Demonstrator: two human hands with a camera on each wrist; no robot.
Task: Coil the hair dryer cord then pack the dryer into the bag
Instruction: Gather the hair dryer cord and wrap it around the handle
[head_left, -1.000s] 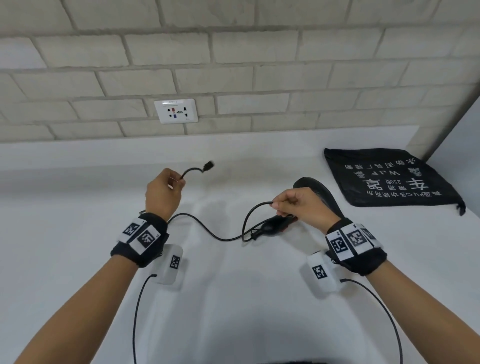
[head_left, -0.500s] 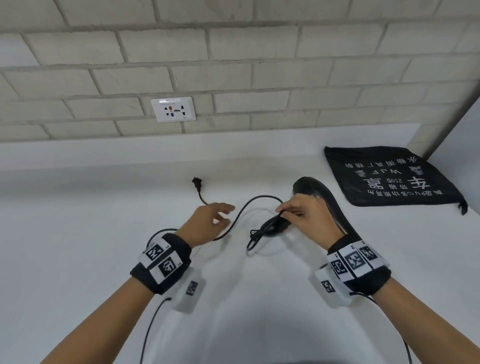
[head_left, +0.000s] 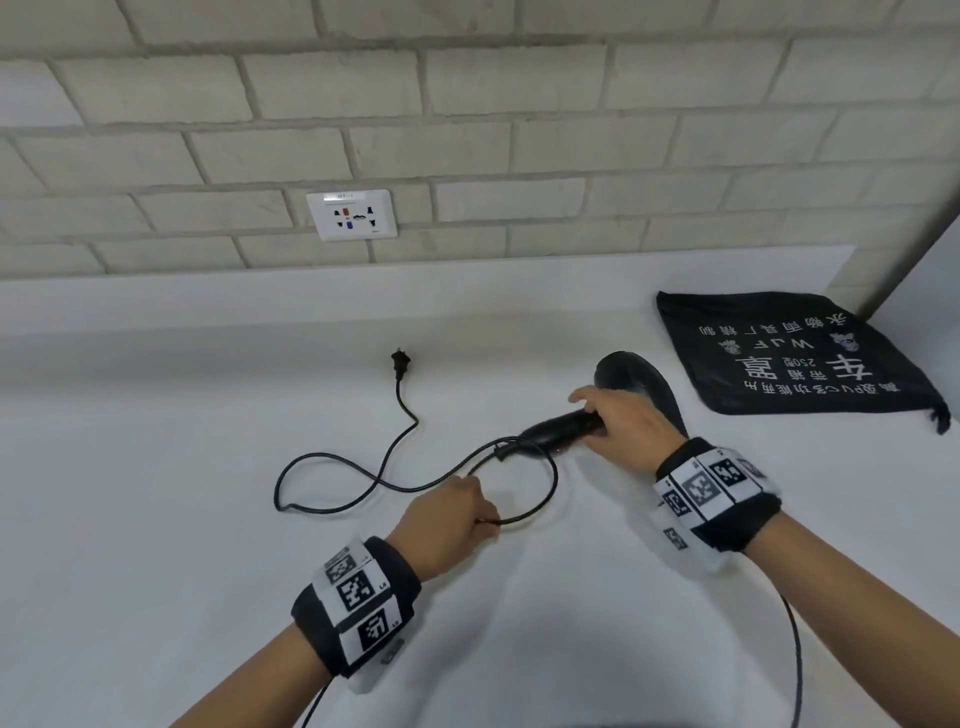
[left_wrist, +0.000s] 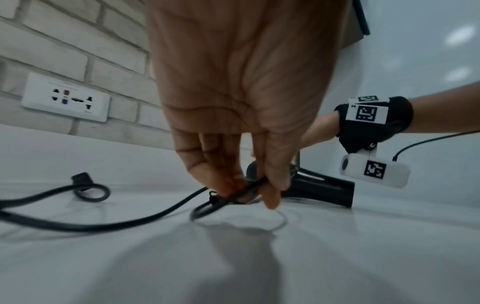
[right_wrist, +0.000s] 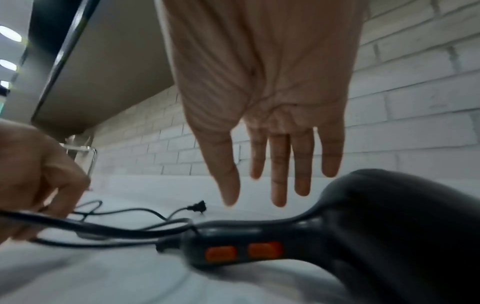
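The black hair dryer (head_left: 636, 382) lies on the white counter (head_left: 156, 493), its handle with two orange buttons (right_wrist: 244, 252) pointing left. My right hand (head_left: 597, 415) lies over the handle with straight, spread fingers (right_wrist: 279, 185) and grips nothing. The black cord (head_left: 332, 460) makes one loop at the handle end, then snakes left and back to the plug (head_left: 400, 361), which lies on the counter. My left hand (head_left: 485, 519) pinches the cord (left_wrist: 103, 224) at the near side of the loop, between thumb and fingers (left_wrist: 228, 185). The black drawstring bag (head_left: 795, 358) lies flat at the back right.
A white wall socket (head_left: 351, 214) sits in the brick wall behind the counter. A white side panel (head_left: 935, 312) stands at the right, past the bag. Thin cables from the wrist cameras (head_left: 795, 649) hang near the front edge.
My left hand let go of the plug end, which now lies on the counter, and moved right to pinch the cord by the loop. My right hand's fingers straightened over the handle.
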